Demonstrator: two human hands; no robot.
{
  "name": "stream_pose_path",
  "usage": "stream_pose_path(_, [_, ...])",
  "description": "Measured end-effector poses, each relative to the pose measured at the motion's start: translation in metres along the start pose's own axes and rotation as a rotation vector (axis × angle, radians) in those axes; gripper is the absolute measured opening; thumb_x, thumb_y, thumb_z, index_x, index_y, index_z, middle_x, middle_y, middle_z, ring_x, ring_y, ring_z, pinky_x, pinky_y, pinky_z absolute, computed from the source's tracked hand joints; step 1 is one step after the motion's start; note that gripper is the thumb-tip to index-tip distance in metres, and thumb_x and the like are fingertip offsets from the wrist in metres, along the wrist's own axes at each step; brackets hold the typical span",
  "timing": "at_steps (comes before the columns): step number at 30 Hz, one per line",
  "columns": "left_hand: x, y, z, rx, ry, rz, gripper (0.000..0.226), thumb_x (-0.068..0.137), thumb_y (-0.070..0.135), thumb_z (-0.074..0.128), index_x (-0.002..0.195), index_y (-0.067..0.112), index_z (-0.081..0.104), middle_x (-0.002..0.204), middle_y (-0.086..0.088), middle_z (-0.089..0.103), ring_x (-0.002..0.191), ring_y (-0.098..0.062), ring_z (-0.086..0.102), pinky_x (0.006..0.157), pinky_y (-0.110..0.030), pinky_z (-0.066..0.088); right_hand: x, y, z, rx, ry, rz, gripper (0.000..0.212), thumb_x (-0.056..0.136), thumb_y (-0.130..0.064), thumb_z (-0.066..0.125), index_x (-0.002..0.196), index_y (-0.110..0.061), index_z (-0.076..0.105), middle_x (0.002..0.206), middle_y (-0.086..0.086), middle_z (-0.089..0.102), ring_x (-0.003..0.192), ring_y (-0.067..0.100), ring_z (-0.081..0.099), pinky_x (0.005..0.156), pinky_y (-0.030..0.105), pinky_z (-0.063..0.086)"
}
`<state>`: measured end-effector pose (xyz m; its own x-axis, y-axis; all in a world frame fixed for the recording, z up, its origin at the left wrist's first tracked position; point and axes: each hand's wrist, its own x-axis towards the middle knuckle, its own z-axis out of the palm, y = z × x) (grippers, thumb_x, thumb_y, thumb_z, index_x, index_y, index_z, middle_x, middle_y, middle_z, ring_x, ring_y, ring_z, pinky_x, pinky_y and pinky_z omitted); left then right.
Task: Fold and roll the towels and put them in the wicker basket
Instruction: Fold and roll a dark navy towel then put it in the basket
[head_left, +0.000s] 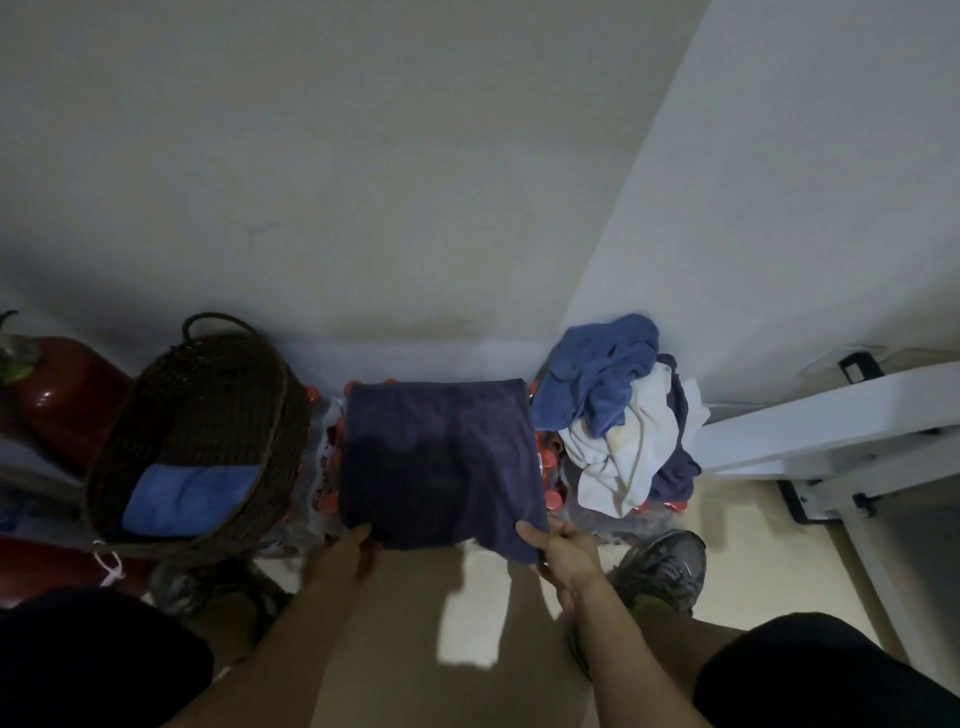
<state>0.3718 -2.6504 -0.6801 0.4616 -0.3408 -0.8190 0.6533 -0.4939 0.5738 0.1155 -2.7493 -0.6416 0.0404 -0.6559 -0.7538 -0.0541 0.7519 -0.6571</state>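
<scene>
Nearest me, my left hand and right hand each pinched a near corner of the dark purple rectangular cloth towel, I judged to keep it taut for the next fold. It lay flat across packed red-capped bottles, serving as a table. The dark woven wicker basket sat just left, a folded blue towel inside; the heap of unfolded blue and white towels waited right, against the wall.

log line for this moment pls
both hands grip near edge of dark purple towel | brown wicker basket: one folded blue towel | unfolded pile right
</scene>
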Motion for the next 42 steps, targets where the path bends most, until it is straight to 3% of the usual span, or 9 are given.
stream_pose_path(3, [0.008,0.005,-0.013,0.128,-0.107,-0.054,0.028,0.087,0.021,0.070,0.112,0.009,0.064,0.084,-0.001,0.070,0.077,-0.019,0.062,0.073,-0.033,0.050,0.001,0.001,0.003,-0.036,-0.026,0.003,0.027,0.080,-0.013,0.079,0.099,0.003,0.069,0.100,0.018,0.074,0.093,0.035,0.069,0.079,0.040,0.057])
stream_pose_path(8, [0.015,-0.003,-0.016,0.359,-0.040,0.131,0.050,0.087,0.029,0.071,0.131,0.012,0.055,0.128,-0.008,0.058,0.119,-0.032,0.052,0.104,-0.045,0.043,0.002,0.004,-0.001,-0.054,0.033,-0.026,0.016,0.083,-0.011,0.075,0.093,0.001,0.071,0.096,0.024,0.073,0.079,0.029,0.064,0.075,0.047,0.055])
stream_pose_path(12, [0.005,-0.007,-0.010,0.443,0.149,0.255,0.031,0.092,0.025,0.061,0.114,0.002,0.064,0.114,-0.019,0.064,0.105,-0.036,0.059,0.090,-0.042,0.048,0.009,0.007,-0.004,-0.123,0.083,-0.033,0.019,0.077,-0.010,0.081,0.068,-0.010,0.064,0.071,0.009,0.067,0.054,0.017,0.052,0.046,0.026,0.041])
stream_pose_path(17, [-0.008,0.002,-0.017,0.400,0.275,0.296,0.018,0.090,0.022,0.064,0.090,0.005,0.064,0.097,-0.016,0.064,0.089,-0.030,0.057,0.078,-0.037,0.044,0.017,0.018,0.003,-0.261,0.173,-0.027,0.030,0.077,-0.016,0.081,0.060,-0.011,0.056,0.061,0.010,0.063,0.062,0.027,0.059,0.070,0.048,0.056])
stream_pose_path(22, [-0.002,0.012,-0.033,0.375,0.265,0.140,0.041,0.081,0.021,0.077,0.111,-0.003,0.062,0.110,-0.019,0.062,0.102,-0.035,0.059,0.095,-0.048,0.050,0.017,0.018,0.001,-0.350,0.158,0.040,0.032,0.072,-0.025,0.085,0.082,-0.001,0.067,0.083,0.017,0.070,0.079,0.036,0.067,0.073,0.045,0.058])
stream_pose_path(26, [-0.013,0.032,-0.029,0.405,0.113,-0.001,0.027,0.087,0.012,0.070,0.107,-0.001,0.058,0.102,-0.017,0.058,0.085,-0.030,0.053,0.067,-0.039,0.052,0.020,0.008,-0.005,-0.364,0.093,0.084,0.033,0.069,-0.021,0.088,0.084,0.001,0.068,0.094,0.021,0.071,0.088,0.040,0.068,0.078,0.051,0.059])
stream_pose_path(31, [-0.023,0.061,-0.026,0.511,0.115,0.027,0.024,0.081,-0.001,0.074,0.096,-0.006,0.056,0.091,-0.021,0.058,0.082,-0.036,0.058,0.045,-0.039,0.052,0.015,-0.004,-0.011,-0.353,0.054,0.089,0.041,0.057,-0.030,0.094,0.079,-0.003,0.073,0.091,0.018,0.073,0.090,0.039,0.069,0.080,0.055,0.058])
stream_pose_path(38, [-0.032,0.071,-0.036,0.591,0.152,0.009,0.027,0.079,-0.002,0.074,0.099,-0.009,0.059,0.087,-0.025,0.063,0.073,-0.038,0.064,0.046,-0.036,0.057,0.009,-0.008,-0.012,-0.241,0.022,0.124,0.046,0.065,-0.014,0.091,0.098,0.010,0.069,0.099,0.024,0.072,0.093,0.040,0.069,0.081,0.052,0.058])
stream_pose_path(42, [-0.034,0.061,-0.044,0.498,0.131,-0.042,0.016,0.089,-0.009,0.058,0.104,-0.003,0.056,0.103,-0.022,0.057,0.085,-0.037,0.059,0.035,-0.032,0.052,0.006,-0.015,-0.018,-0.219,-0.060,0.223,0.028,0.077,0.006,0.076,0.102,0.012,0.067,0.103,0.025,0.070,0.083,0.037,0.069,0.052,0.040,0.059])
